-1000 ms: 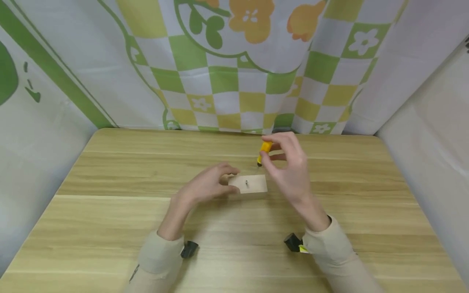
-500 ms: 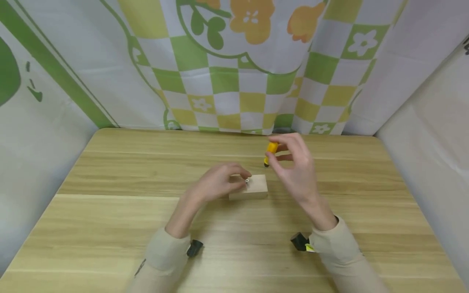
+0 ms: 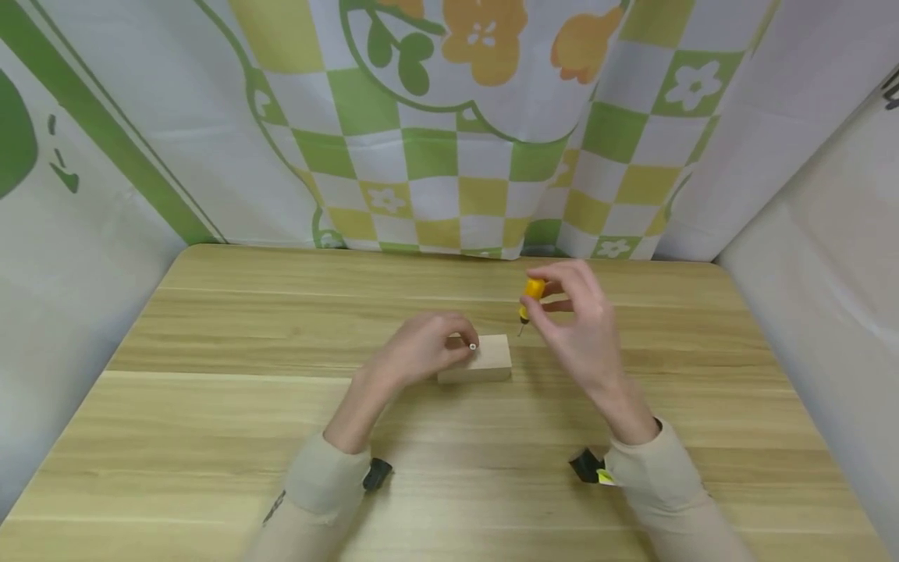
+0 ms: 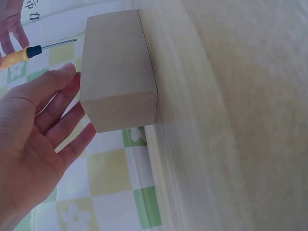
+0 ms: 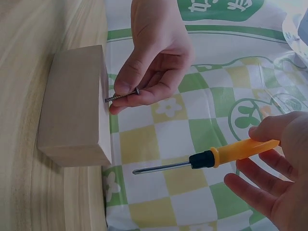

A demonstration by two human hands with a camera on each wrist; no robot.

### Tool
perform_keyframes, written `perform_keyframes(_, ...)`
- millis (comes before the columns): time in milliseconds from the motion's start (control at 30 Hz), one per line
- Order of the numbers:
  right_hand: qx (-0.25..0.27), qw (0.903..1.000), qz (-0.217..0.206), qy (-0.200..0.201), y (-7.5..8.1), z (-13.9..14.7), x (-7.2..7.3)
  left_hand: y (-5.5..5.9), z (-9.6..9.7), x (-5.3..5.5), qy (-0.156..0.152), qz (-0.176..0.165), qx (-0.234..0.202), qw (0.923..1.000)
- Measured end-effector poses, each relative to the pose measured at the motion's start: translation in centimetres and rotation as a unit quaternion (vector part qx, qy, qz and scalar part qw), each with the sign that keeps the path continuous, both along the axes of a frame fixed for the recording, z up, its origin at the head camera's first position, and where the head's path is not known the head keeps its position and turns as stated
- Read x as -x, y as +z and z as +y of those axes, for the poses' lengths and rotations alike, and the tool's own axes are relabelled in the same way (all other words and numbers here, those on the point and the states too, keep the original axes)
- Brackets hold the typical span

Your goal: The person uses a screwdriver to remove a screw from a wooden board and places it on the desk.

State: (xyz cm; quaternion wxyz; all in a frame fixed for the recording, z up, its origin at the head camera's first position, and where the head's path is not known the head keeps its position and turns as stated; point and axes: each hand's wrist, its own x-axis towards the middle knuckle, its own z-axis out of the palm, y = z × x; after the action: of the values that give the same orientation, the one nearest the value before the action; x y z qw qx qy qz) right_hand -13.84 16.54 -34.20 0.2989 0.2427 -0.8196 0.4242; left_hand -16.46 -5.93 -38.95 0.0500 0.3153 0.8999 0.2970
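Note:
A pale wooden block (image 3: 495, 353) lies on the table. Its top face has a screw (image 5: 117, 97) standing in it, tip down and head up. My left hand (image 3: 421, 350) pinches this screw between thumb and index finger, as the right wrist view shows. Right of the block and above the table, my right hand (image 3: 583, 332) holds a yellow screwdriver (image 5: 236, 152) by its handle between thumb and fingertips. The screwdriver's metal shaft points down, its tip apart from both screw and block. In the left wrist view, fingers hide most of the screw.
The wood-grain table (image 3: 211, 445) spreads around the block. A green, yellow and white patterned curtain (image 3: 428, 156) hangs along its back edge. Light cloth panels (image 3: 829, 234) stand at both sides. Each wrist bears a small black camera (image 3: 586, 466).
My left hand has moved right, from the block's left end to the screw, which it now pinches. My right hand has shifted right with the screwdriver, away from the screw.

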Motion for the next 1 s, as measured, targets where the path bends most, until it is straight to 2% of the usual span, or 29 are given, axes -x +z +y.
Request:
perform_keyframes(300, -0.009, 0.9999, -0.004, -0.009, -0.4, 0.8, -0.1, 0.0, 0.3, -0.2, 0.037, -0.013, -0.004, 0.9992)
perform_keyframes(500, -0.023, 0.9996, -0.002, -0.014, -0.9, 1.6, -0.3, 0.2, 0.3, -0.5, 0.06, -0.003, -0.023, 0.9979)
perform_keyframes(667, -0.03, 0.9994, -0.003, -0.018, -1.2, 2.1, -0.3, 0.2, -0.3, -0.8, 0.076, -0.008, -0.032, 0.9965)
perform_keyframes(1000, -0.046, 0.9987, -0.012, -0.018, -2.0, 3.3, -0.6, 0.4, -2.1, -0.9, 0.09, -0.018, -0.03, 0.9954)
